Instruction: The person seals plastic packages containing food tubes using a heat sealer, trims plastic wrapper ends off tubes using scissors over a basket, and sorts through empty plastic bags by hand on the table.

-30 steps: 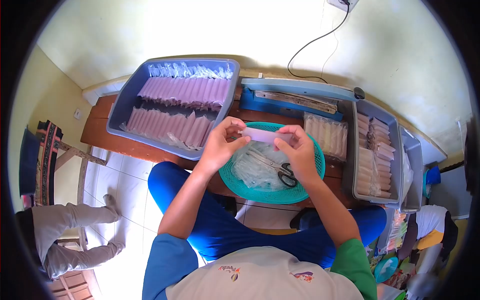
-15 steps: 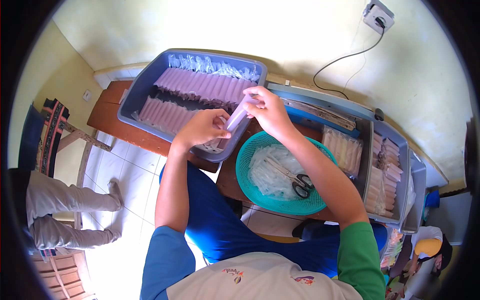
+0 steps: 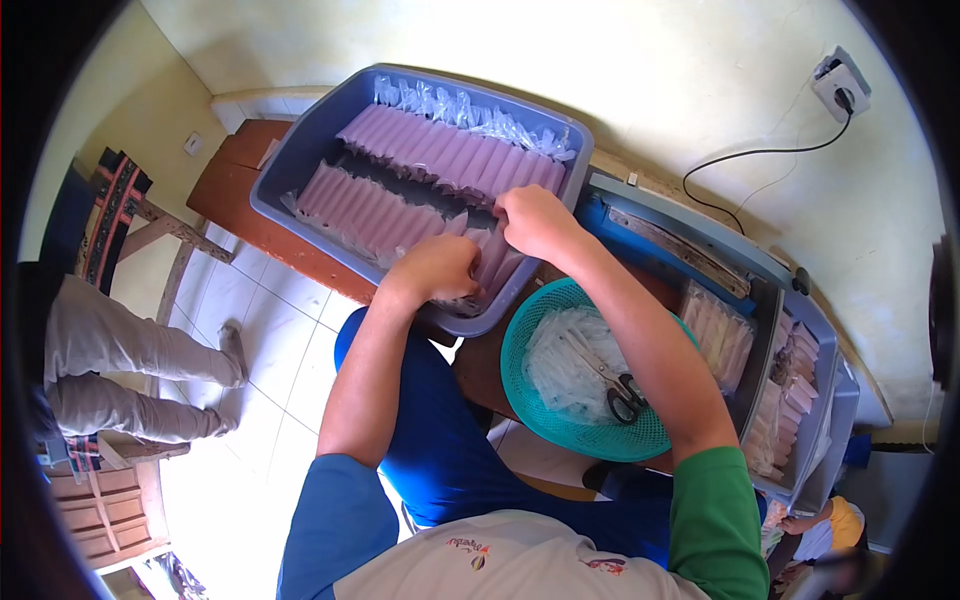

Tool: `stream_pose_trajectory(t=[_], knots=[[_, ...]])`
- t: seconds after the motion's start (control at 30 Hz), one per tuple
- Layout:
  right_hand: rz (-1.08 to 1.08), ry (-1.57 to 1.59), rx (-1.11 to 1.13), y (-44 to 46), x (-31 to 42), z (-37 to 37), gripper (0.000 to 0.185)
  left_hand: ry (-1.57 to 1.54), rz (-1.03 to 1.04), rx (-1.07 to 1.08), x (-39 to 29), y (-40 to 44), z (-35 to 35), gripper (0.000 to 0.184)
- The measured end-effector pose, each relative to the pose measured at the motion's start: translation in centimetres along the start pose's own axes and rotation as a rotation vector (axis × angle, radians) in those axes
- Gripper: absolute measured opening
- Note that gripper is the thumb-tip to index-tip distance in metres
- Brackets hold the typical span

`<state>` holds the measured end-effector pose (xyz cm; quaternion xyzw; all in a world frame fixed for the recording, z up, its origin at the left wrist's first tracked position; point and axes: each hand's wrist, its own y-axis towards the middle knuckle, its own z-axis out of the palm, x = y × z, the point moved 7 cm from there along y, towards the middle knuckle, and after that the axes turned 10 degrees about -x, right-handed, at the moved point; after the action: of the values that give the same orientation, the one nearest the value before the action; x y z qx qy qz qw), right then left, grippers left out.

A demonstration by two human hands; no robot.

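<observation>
A grey-blue plastic bin (image 3: 280,190) holds two rows of slim plastic tubes filled with pale pink, like ice pops; the back row (image 3: 440,150) has clear loose ends, and the front row (image 3: 370,208) lies nearer me. Both my hands are inside the bin's right end. My left hand (image 3: 440,268) is closed at the lower end of a pink filled tube (image 3: 492,256), its fingertips partly hidden. At the upper end, my right hand (image 3: 535,222) pinches the same tube. It lies slanted against the other tubes there.
To the right, a turquoise basket (image 3: 515,385) contains clear plastic sleeves (image 3: 565,365) and black-handled scissors (image 3: 627,398). More bins (image 3: 815,400) with filled tubes stand farther right. A cable (image 3: 765,150) hangs from a wall socket. A person's legs (image 3: 140,330) are at left; another person (image 3: 825,530) is at lower right.
Both hands have gone down into the bin's right end with the pink tube, which was held up above the rim before. The view has shifted, so the bin sits higher and farther right.
</observation>
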<state>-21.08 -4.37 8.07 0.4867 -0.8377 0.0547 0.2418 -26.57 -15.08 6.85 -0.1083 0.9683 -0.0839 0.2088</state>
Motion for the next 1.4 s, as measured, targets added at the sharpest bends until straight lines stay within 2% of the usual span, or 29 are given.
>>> stream_pose_trajectory(t=[0.03,0.23,0.37,0.43,0.53,1.23,1.37,1.4], knots=[[0.014,-0.163,0.056,0.0,-0.2,0.6,0.022,-0.001,-0.005,0.003,0.1,0.1,0.3,0.025],[-0.007,-0.235,0.193,0.1,-0.6,2.1,0.024,0.041,-0.037,0.014,0.6,0.6,1.3,0.022],[-0.013,-0.268,0.184,-0.2,0.0,1.6,0.026,0.046,-0.061,-0.040,0.8,0.9,1.1,0.022],[-0.031,-0.224,0.161,-0.3,0.4,1.2,0.017,0.048,-0.063,-0.057,0.7,0.9,0.9,0.022],[-0.030,-0.238,0.173,-0.3,0.5,1.1,0.016,0.002,-0.079,-0.070,0.7,0.9,0.7,0.020],[-0.066,-0.368,0.269,-0.6,0.8,1.7,0.020,0.079,-0.098,-0.106,0.5,1.1,1.3,0.017],[-0.080,-0.361,0.222,-0.7,0.9,1.4,0.020,0.080,-0.091,-0.128,0.6,1.3,1.6,0.018],[-0.069,-0.313,0.153,-0.7,1.0,1.0,0.018,0.097,-0.107,-0.131,0.6,1.4,1.7,0.018]])
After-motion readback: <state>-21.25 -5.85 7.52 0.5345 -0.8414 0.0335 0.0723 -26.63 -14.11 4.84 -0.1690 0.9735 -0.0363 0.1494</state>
